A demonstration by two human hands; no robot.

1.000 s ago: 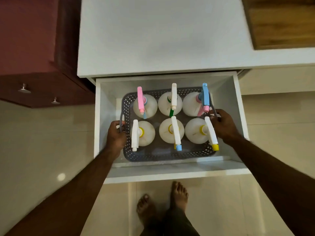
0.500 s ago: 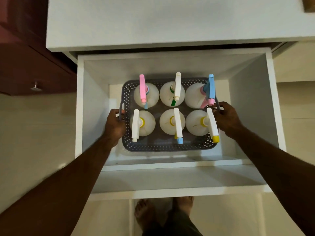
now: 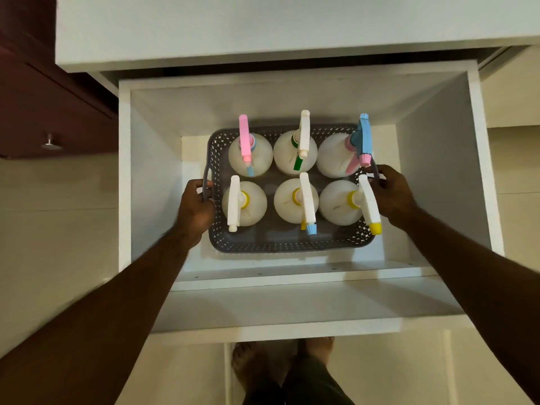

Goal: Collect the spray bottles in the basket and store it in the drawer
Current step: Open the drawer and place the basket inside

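A grey perforated basket (image 3: 280,242) sits deep inside the open white drawer (image 3: 292,305). It holds several white spray bottles in two rows, among them one with a pink head (image 3: 245,141), one with a blue head (image 3: 363,135) and one with a yellow nozzle (image 3: 370,206). My left hand (image 3: 194,207) grips the basket's left handle. My right hand (image 3: 391,194) grips its right handle. Whether the basket rests on the drawer floor I cannot tell.
The white cabinet top (image 3: 263,27) overhangs the drawer at the back. A dark red cabinet with a round metal knob (image 3: 51,141) stands at the left. Pale floor tiles lie on both sides, and bare feet (image 3: 280,363) stand below the drawer front.
The basket has gone lower and deeper into the drawer, with both hands still on its handles. The camera has moved closer and more directly over the drawer.
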